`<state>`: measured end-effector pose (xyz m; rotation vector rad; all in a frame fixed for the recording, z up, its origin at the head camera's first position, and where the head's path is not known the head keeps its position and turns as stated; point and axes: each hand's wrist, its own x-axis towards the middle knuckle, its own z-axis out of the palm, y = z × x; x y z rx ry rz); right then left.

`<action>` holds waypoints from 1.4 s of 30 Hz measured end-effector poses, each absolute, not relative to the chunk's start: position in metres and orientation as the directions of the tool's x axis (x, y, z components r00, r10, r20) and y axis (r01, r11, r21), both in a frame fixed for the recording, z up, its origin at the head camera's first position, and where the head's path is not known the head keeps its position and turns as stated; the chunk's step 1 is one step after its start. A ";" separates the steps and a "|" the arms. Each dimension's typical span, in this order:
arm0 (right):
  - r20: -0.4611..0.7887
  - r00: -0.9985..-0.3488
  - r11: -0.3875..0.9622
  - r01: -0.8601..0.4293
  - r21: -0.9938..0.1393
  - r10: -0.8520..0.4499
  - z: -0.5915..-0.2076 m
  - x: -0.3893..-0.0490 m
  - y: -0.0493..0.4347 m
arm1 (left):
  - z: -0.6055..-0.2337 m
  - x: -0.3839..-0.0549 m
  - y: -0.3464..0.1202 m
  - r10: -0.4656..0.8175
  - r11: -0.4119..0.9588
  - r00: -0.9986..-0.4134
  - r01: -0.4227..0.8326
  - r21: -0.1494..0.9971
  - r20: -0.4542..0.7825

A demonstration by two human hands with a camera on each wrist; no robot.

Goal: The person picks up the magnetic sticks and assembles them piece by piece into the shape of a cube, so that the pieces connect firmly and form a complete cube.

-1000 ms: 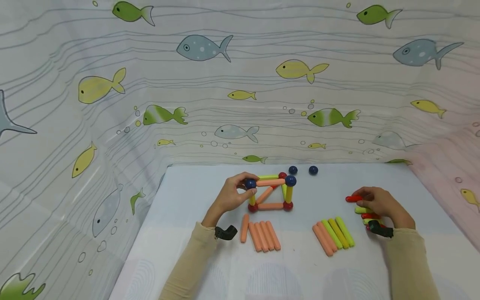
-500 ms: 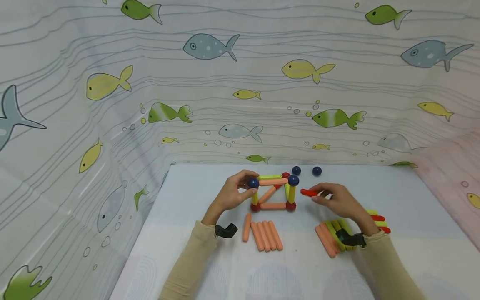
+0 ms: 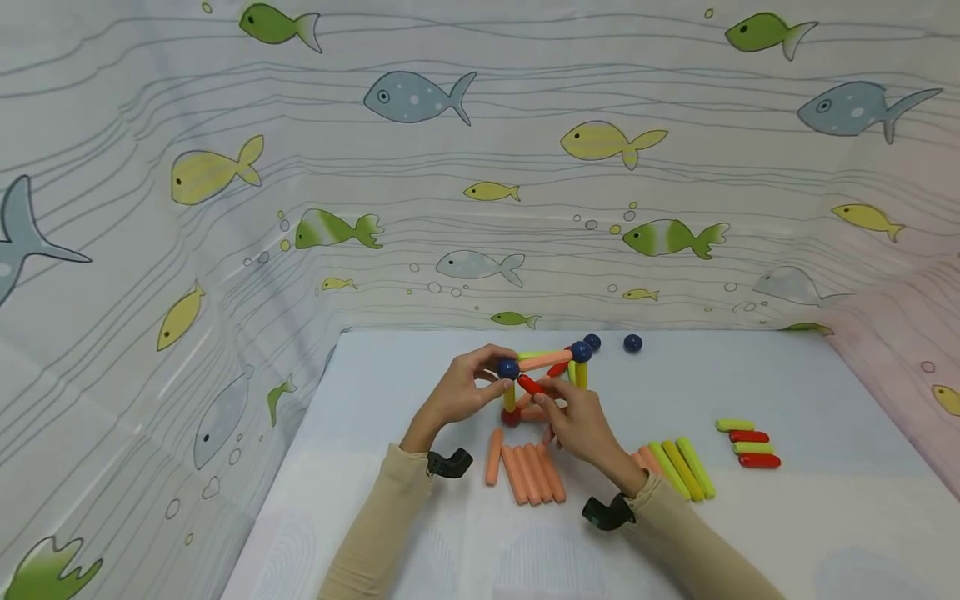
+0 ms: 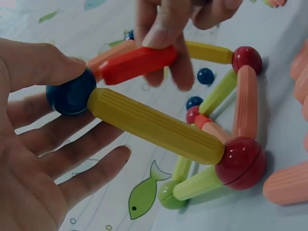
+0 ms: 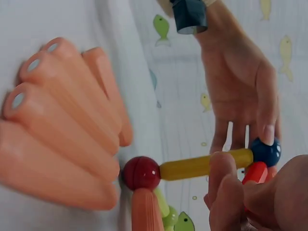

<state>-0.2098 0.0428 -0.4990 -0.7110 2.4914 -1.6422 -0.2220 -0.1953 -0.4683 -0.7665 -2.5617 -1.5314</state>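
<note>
White tabletop [image 3: 817, 533], bluish toward far edge; fish-printed sheeting [image 3: 525, 50] fills upper frame — pinkish at right. Mid-frame, left hand [image 3: 461, 393] pinches blue ball [image 3: 508, 369] at corner of stick-and-ball structure [image 3: 546, 361]; right hand [image 3: 583, 422] grips red stick [image 3: 529, 384] — tip just beside ball. Peach sticks [image 3: 527, 475] lie lower center.

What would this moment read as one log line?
left hand: holds blue ball | right hand: pinches red stick | red stick: end near blue ball, contact unclear
</note>
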 end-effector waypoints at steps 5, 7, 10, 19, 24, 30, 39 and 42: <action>0.160 -0.894 0.270 -0.290 -0.918 -0.418 -0.498 -0.212 0.033 | -0.470 -0.222 -0.195 0.385 0.374 -0.877 0.433 0.820 0.288; 0.155 -0.895 0.267 -0.285 -0.921 -0.418 -0.499 -0.213 0.032 | -0.471 -0.222 -0.194 0.381 0.362 -0.874 0.440 0.822 0.301; 0.168 -0.888 0.273 -0.304 -0.913 -0.428 -0.500 -0.214 0.034 | -0.473 -0.223 -0.191 0.377 0.345 -0.871 0.448 0.825 0.315; 0.518 -0.825 0.522 -0.551 -0.651 -0.225 -0.476 -0.222 0.065 | -0.480 -0.226 -0.173 0.335 0.312 -0.869 0.466 0.828 0.363; 0.304 -0.938 0.518 -0.346 -0.782 -0.167 -0.485 -0.249 0.095 | -0.480 -0.226 -0.170 0.330 0.297 -0.873 0.457 0.838 0.359; 0.024 -0.910 0.456 -0.231 -0.859 -0.414 -0.508 -0.267 0.111 | -0.482 -0.225 -0.170 0.331 0.309 -0.871 0.464 0.830 0.364; 0.168 -0.896 0.454 -0.361 -0.815 -0.412 -0.509 -0.259 0.116 | -0.480 -0.224 -0.170 0.329 0.378 -0.853 0.513 0.771 0.406; 0.149 -0.878 0.484 -0.384 -0.786 -0.454 -0.510 -0.262 0.122 | -0.480 -0.223 -0.172 0.330 0.388 -0.854 0.511 0.767 0.403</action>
